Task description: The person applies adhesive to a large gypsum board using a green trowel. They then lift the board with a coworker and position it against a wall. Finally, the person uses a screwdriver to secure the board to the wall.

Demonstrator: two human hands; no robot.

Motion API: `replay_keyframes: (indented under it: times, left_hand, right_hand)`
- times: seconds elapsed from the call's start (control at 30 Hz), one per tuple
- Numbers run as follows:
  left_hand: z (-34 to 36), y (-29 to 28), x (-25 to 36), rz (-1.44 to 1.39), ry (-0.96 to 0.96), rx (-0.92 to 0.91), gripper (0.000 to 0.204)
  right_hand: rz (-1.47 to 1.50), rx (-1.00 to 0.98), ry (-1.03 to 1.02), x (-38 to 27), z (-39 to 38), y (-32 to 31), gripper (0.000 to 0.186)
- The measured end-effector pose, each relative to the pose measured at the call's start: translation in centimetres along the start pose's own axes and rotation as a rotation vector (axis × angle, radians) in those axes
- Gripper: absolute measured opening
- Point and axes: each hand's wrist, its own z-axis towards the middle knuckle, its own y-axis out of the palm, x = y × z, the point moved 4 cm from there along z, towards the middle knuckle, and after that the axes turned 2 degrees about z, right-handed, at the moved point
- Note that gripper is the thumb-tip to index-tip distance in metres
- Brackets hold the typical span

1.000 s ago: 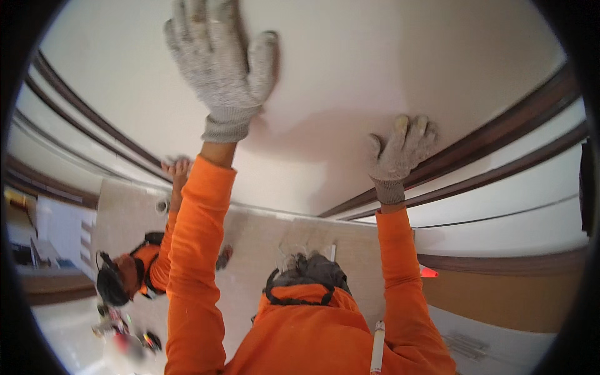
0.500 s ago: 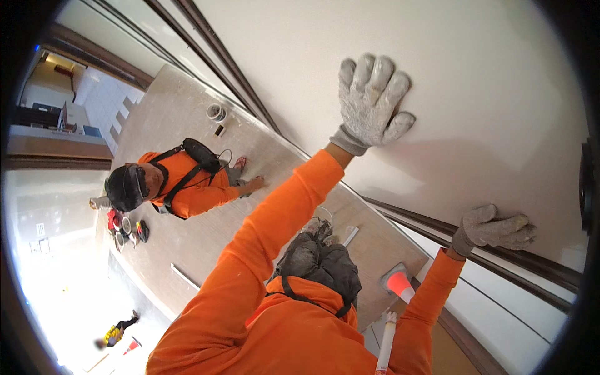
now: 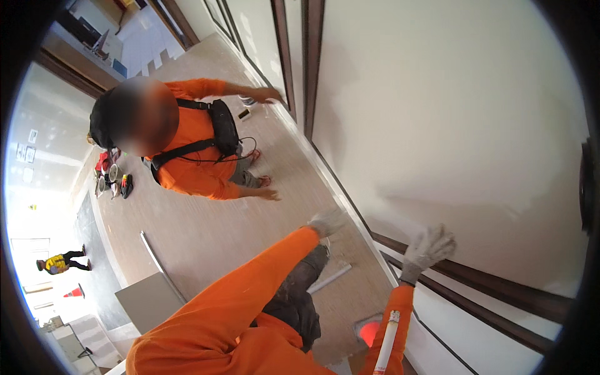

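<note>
- White wall panel (image 3: 462,119) stands upright beside the floor (image 3: 206,225), above dark wooden trim (image 3: 500,294).
- Right hand (image 3: 428,249), gloved, fingers spread, presses flat on it, seemingly for steadying.
- Left hand (image 3: 328,222) hangs lower near the floor; grip unclear.
- A co-worker (image 3: 187,144) crouches nearby.

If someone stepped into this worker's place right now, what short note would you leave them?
Left hand: gloved, open, holding nothing, low near the foot of the white wall panel.
Right hand: gloved, fingers spread, flat against the panel just above the dark wooden rail.
Nearby: a white tube at the right sleeve, a pale strip on the floor, and a co-worker in orange kneeling with one hand at the wall base.
Done: the panel stands against the wall.
Left: whether it is fixed cannot be told, so I would keep a hand on it.
</note>
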Motion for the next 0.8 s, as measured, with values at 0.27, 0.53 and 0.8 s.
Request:
replay_keyframes:
  times: [0.27, 0.53, 0.8]
  left_hand:
    - [-43.1, 25.2, -24.3, -0.032, -0.604, -0.449, 0.041]
    - [-75.7, 34.7, -10.0, -0.180, -0.932, -0.691, 0.039]
    - [-86.1, 36.0, -3.7, -0.225, -0.991, -0.487, 0.034]
  right_hand:
    - [0.498, -1.156, 0.253, -4.0, -47.5, 31.0, 0.062]
    - [0.691, -1.414, 0.183, -16.3, -72.2, 20.7, 0.062]
    - [0.322, -1.936, 0.041, -18.2, -87.2, 9.5, 0.067]
